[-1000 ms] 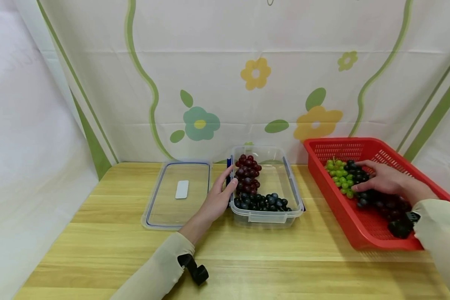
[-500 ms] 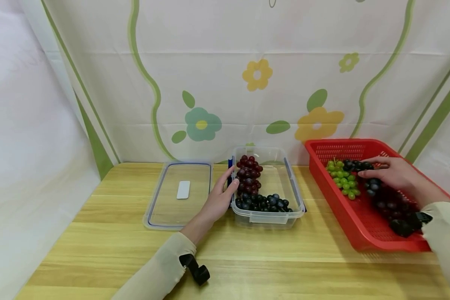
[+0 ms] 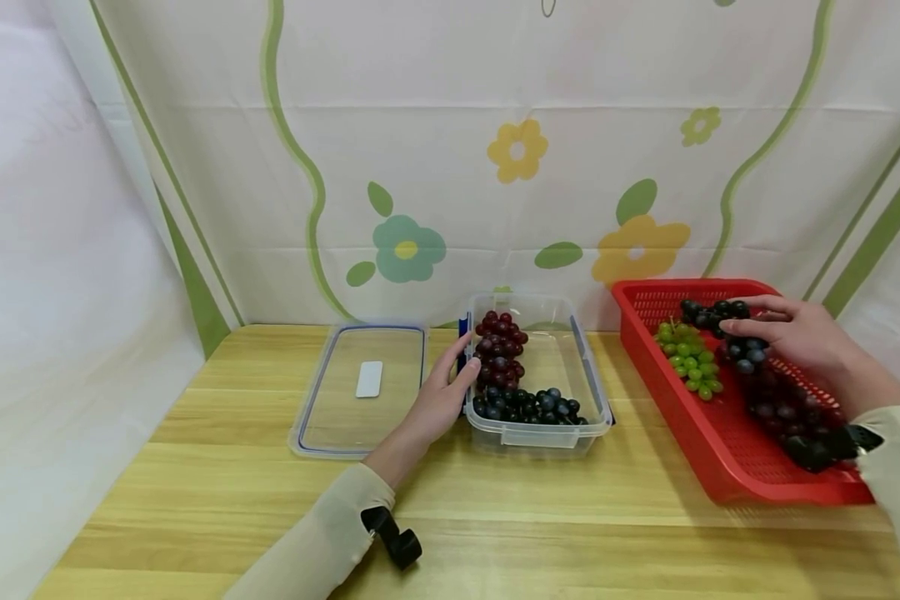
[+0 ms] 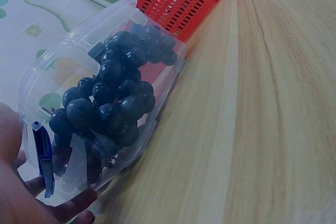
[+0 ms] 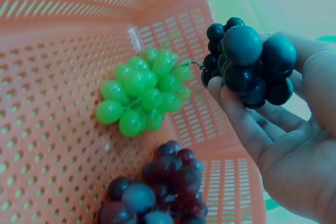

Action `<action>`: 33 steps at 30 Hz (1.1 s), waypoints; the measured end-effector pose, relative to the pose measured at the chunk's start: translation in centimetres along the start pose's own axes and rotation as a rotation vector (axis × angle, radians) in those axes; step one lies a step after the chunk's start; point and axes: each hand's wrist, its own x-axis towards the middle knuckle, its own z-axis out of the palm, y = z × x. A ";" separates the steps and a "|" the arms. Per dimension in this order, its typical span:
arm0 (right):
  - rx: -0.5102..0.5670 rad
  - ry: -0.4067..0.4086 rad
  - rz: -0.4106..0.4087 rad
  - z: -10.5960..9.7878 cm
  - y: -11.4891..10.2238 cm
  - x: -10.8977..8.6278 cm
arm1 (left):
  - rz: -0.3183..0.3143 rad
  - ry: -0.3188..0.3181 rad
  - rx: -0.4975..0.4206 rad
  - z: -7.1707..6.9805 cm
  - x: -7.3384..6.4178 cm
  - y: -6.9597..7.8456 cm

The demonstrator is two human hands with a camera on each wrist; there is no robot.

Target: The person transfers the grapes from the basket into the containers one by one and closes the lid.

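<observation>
In the head view my right hand [image 3: 813, 337] grips a bunch of black grapes [image 3: 746, 354] over the red basket [image 3: 690, 425]. The right wrist view shows this bunch [image 5: 249, 64] between thumb and fingers, raised off the basket floor. A bunch of green grapes [image 3: 688, 358] and a dark red bunch [image 3: 780, 404] lie in the basket. My left hand [image 3: 438, 396] rests with extended fingers against the left side of a clear plastic container [image 3: 543, 437]. Inside it are a red bunch [image 3: 499, 350] along the left and a black bunch [image 3: 528, 406] along the front.
A clear lid [image 3: 337, 429] with a blue seal and a white label lies left of the container. Its blue side latch [image 4: 44, 158] hangs open near my left hand. A flowered cloth [image 3: 450, 167] hangs behind the wooden table [image 3: 495, 533].
My right hand has taken hold of the black grapes and lifted them up and slightly right, away from the green bunch. My left hand stays at the container.
</observation>
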 end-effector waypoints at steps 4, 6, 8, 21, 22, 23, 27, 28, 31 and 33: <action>0.048 0.020 0.000 0.0 -1.0 -0.4 | 0.001 0.002 0.004 0.1 -0.1 0.1; 0.069 0.040 -0.012 0.0 -1.6 -0.6 | 0.002 0.001 0.003 0.1 -0.1 0.1; 0.085 0.049 -0.031 0.1 -2.4 -0.7 | 0.003 0.001 0.003 0.1 0.0 0.1; 0.123 0.031 -0.126 2.4 -9.4 -1.9 | 0.012 -0.001 0.004 0.2 0.1 0.0; 0.132 0.027 -0.135 2.7 -9.9 -1.9 | 0.013 -0.002 0.003 0.2 0.1 0.0; 0.149 0.018 -0.147 2.9 -10.3 -2.0 | 0.015 -0.002 0.003 0.2 0.1 -0.1; 0.264 -0.002 -0.191 4.1 -11.8 -2.2 | 0.016 -0.002 0.001 0.2 0.1 -0.1; 0.305 -0.020 -0.208 4.3 -12.2 -2.3 | 0.015 -0.003 0.001 0.2 0.1 -0.1; 0.393 -0.058 -0.256 5.2 -13.3 -2.6 | 0.016 -0.004 -0.001 0.2 0.2 -0.1; 0.416 -0.098 -0.284 5.7 -14.0 -2.8 | 0.016 -0.005 -0.001 0.1 0.2 -0.1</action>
